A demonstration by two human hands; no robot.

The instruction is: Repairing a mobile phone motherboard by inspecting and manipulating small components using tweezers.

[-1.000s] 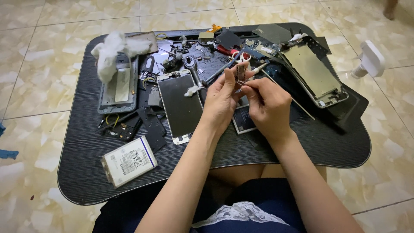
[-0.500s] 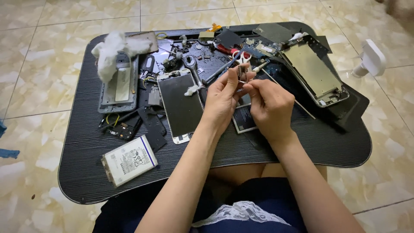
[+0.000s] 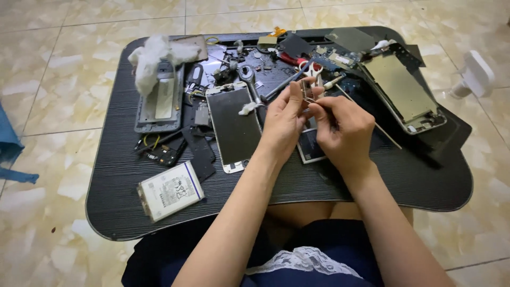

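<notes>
left hand (image 3: pixel 284 114) pinches small metal frame (image 3: pixel 307 90) | right hand (image 3: pixel 342 130) grips thin tool (image 3: pixel 372 123) | lap tray (image 3: pixel 127 207): phone parts

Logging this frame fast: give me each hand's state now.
Left hand: closed, pinching a small metal part at its fingertips.
Right hand: closed on a thin tool, touching that part.

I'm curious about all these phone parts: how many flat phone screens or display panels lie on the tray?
2: a dark screen panel left of the left hand, a metal-backed panel at the tray's right. Others may be hidden.
</notes>
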